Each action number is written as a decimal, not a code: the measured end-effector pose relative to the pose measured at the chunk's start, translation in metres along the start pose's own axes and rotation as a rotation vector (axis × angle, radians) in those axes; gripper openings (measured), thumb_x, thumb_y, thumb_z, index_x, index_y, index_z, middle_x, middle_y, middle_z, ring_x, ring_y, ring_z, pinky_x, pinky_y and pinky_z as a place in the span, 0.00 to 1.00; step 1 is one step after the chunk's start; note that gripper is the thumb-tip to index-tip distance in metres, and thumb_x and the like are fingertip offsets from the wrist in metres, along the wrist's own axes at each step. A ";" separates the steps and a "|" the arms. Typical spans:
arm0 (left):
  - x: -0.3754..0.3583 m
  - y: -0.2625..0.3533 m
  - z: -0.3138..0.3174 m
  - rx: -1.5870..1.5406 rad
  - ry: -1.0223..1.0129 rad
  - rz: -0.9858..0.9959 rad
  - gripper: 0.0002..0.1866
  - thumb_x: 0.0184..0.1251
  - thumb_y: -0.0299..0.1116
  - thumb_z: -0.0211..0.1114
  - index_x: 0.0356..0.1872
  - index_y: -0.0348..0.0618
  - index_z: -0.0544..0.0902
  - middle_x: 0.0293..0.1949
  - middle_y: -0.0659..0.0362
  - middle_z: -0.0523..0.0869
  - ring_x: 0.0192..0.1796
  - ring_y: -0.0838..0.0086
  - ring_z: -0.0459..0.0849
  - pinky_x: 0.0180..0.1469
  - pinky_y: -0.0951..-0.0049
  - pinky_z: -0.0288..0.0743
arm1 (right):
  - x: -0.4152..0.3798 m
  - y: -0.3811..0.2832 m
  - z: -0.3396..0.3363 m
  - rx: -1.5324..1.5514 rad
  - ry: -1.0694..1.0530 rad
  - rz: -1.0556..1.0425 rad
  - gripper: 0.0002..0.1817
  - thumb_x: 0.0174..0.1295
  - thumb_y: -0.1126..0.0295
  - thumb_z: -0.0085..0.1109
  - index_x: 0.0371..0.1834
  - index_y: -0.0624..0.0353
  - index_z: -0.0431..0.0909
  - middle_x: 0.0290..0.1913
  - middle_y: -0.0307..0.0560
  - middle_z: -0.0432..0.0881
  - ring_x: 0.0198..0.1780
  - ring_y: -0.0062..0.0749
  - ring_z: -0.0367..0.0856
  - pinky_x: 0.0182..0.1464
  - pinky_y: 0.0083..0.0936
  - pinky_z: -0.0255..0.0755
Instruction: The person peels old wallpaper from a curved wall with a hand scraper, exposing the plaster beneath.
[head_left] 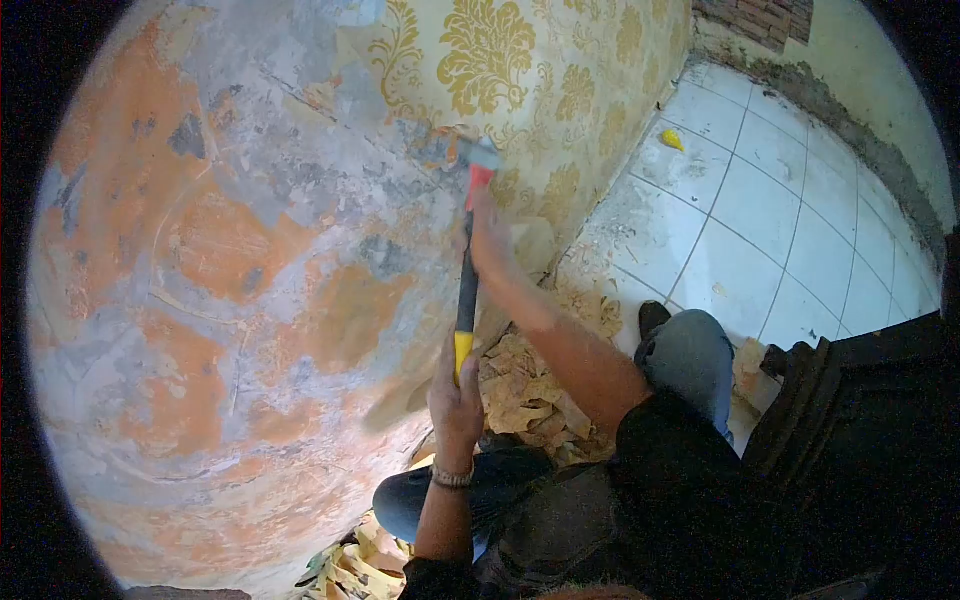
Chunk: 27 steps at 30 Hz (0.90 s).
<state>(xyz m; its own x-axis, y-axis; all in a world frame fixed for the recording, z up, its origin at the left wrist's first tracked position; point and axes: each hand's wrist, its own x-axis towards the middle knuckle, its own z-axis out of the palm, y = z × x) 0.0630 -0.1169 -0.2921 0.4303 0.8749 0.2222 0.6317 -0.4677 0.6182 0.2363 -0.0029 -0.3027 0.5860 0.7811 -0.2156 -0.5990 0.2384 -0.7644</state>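
A long-handled scraper [467, 290] with a black shaft, a yellow section near its lower end and a red neck stands nearly upright in front of the wall. Its metal blade [482, 152], slightly blurred, is at the ragged border between bare plaster and patterned wallpaper [487, 55]. My right hand [487, 232] grips the shaft high up, just under the red neck. Lower down, my left hand [457, 412], with a band on its wrist, is wrapped around the handle by the yellow section. The wall [230, 240] shows patches of grey and orange.
Torn wallpaper scraps [530, 390] lie along the wall's foot and near my legs. To the right, white floor tiles [745, 225] carry dust and a small yellow object [671, 139]. Dark carved furniture [850, 400] stands close on my right.
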 end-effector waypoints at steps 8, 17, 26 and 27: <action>-0.009 0.000 -0.028 -0.049 0.002 -0.213 0.23 0.74 0.33 0.51 0.67 0.35 0.69 0.33 0.52 0.81 0.33 0.72 0.78 0.36 0.72 0.73 | -0.022 0.005 0.020 0.046 -0.155 -0.093 0.28 0.71 0.38 0.38 0.30 0.54 0.67 0.17 0.37 0.68 0.16 0.24 0.68 0.19 0.24 0.65; -0.035 -0.012 -0.033 0.057 -0.129 -0.247 0.23 0.74 0.33 0.51 0.67 0.35 0.69 0.45 0.43 0.84 0.42 0.64 0.82 0.45 0.68 0.75 | -0.043 0.058 0.003 0.013 -0.096 -0.014 0.31 0.69 0.34 0.35 0.29 0.52 0.67 0.15 0.36 0.68 0.15 0.24 0.67 0.20 0.22 0.64; -0.057 -0.038 -0.033 0.087 -0.020 -0.252 0.23 0.72 0.31 0.53 0.66 0.37 0.70 0.36 0.46 0.84 0.33 0.67 0.81 0.36 0.70 0.75 | -0.055 0.079 0.006 0.189 -0.071 0.222 0.30 0.69 0.34 0.37 0.33 0.52 0.65 0.14 0.35 0.67 0.14 0.24 0.67 0.19 0.24 0.65; -0.055 -0.035 -0.037 0.101 -0.037 -0.253 0.23 0.72 0.31 0.53 0.66 0.37 0.70 0.36 0.46 0.84 0.34 0.67 0.81 0.37 0.70 0.75 | -0.060 0.079 0.008 0.187 -0.073 0.230 0.30 0.69 0.34 0.37 0.33 0.52 0.65 0.14 0.35 0.67 0.14 0.24 0.67 0.19 0.24 0.65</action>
<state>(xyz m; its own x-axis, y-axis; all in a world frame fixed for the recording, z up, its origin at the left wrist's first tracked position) -0.0062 -0.1440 -0.2979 0.2730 0.9612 0.0411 0.7823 -0.2466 0.5720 0.1497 -0.0260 -0.3458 0.3862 0.8649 -0.3206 -0.8058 0.1472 -0.5737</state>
